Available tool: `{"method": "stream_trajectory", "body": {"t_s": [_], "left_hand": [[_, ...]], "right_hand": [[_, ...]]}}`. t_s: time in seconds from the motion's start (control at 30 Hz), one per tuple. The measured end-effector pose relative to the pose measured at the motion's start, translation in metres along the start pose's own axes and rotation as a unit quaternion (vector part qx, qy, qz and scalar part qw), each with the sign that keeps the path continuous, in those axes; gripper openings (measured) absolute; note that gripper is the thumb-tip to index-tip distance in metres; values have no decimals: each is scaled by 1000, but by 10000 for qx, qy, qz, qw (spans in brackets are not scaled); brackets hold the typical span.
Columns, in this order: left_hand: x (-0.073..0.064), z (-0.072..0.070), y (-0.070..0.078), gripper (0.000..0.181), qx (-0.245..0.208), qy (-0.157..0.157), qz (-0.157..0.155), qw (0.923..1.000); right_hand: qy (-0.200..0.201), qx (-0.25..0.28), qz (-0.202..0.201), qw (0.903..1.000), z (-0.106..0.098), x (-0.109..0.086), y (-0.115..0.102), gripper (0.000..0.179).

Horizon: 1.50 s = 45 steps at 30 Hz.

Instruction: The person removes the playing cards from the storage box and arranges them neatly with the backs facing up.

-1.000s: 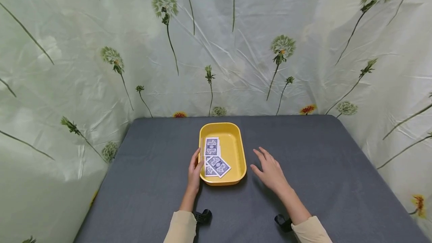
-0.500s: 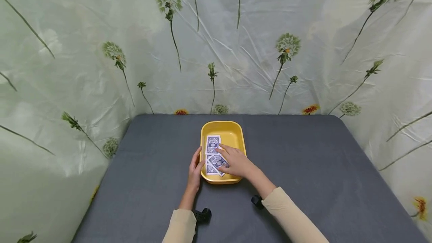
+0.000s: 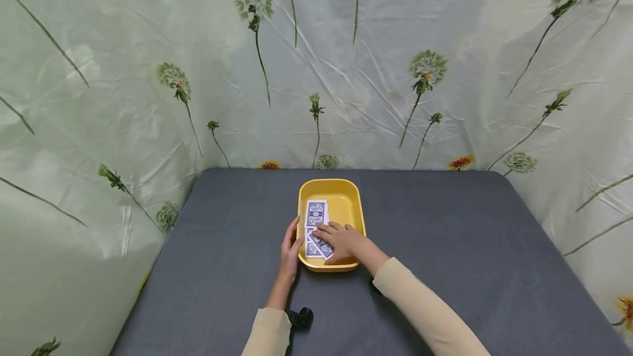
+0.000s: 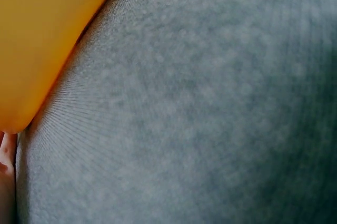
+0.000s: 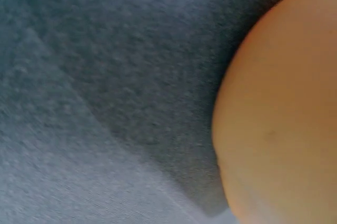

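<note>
Blue-backed playing cards lie face down along the left side of a yellow tray. One card lies slantwise over the nearer ones. The left hand grips the tray's left side, its thumb at the rim and its fingers along the outer wall. Over the front right rim reaches the right hand, its spread fingers on the slanted card and its thumb by that card's near corner. Part of this card is hidden under the hand. In the left wrist view, the outer wall of the tray fills the upper left.
A dark grey cloth covers the table beneath the tray. Behind and to the sides hangs a pale curtain printed with dandelions. Black wrist straps show, one at the left wrist.
The right hand has moved left from beside the tray into it, and its fingers have come down and back onto the slanted card. The left hand has stayed on the tray's side.
</note>
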<state>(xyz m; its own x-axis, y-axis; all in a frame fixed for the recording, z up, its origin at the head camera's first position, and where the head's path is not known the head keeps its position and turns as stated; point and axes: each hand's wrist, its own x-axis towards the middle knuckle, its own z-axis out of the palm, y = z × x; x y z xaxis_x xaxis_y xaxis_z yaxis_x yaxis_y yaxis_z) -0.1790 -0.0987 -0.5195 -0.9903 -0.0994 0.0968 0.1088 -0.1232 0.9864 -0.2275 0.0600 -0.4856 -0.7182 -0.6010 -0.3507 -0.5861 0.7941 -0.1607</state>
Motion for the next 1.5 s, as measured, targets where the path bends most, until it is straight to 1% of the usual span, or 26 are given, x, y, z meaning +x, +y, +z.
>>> {"method": "stream_trajectory", "body": {"t_s": [0.2, 0.3, 0.4, 0.47, 0.53, 0.6, 0.7, 0.83, 1.03, 1.23, 1.37, 1.5], "left_hand": [[1, 1, 1, 51, 178, 17, -104, 9998], [3, 1, 2, 51, 203, 42, -90, 9997], [3, 1, 2, 50, 171, 48, -98, 9998], [3, 1, 2, 50, 148, 36, -109, 9998], [3, 1, 0, 51, 155, 19, -128, 9998], [2, 1, 0, 50, 176, 21, -176, 9997], [1, 1, -1, 50, 243, 46, -290, 9993], [1, 2, -1, 50, 250, 70, -318, 9992], [2, 2, -2, 50, 282, 107, -246, 9992], [3, 2, -4, 50, 166, 102, -110, 9998], [3, 1, -3, 50, 87, 143, -20, 9999], [2, 1, -2, 50, 107, 136, -79, 9998]], "right_hand": [[100, -150, 17, 9998, -4, 4, -2, 81], [142, -421, -20, 9990, -7, 7, -5, 82], [102, -726, -13, 9973, -8, 10, -7, 81], [59, -775, 58, 9970, -8, 12, -10, 79], [33, -625, 191, 9979, -7, 13, -12, 75], [97, -423, 323, 9985, -4, 15, -16, 71], [374, -210, 479, 9979, 3, 16, -20, 66], [669, -154, 713, 9951, 6, 17, -26, 63], [650, 306, 1097, 9914, 2, 13, -34, 68], [684, 741, 1759, 9792, 4, 9, -38, 78], [875, 875, 1816, 9756, 6, 8, -38, 78], [1063, 862, 1807, 9740, 5, 3, -38, 77]]}}
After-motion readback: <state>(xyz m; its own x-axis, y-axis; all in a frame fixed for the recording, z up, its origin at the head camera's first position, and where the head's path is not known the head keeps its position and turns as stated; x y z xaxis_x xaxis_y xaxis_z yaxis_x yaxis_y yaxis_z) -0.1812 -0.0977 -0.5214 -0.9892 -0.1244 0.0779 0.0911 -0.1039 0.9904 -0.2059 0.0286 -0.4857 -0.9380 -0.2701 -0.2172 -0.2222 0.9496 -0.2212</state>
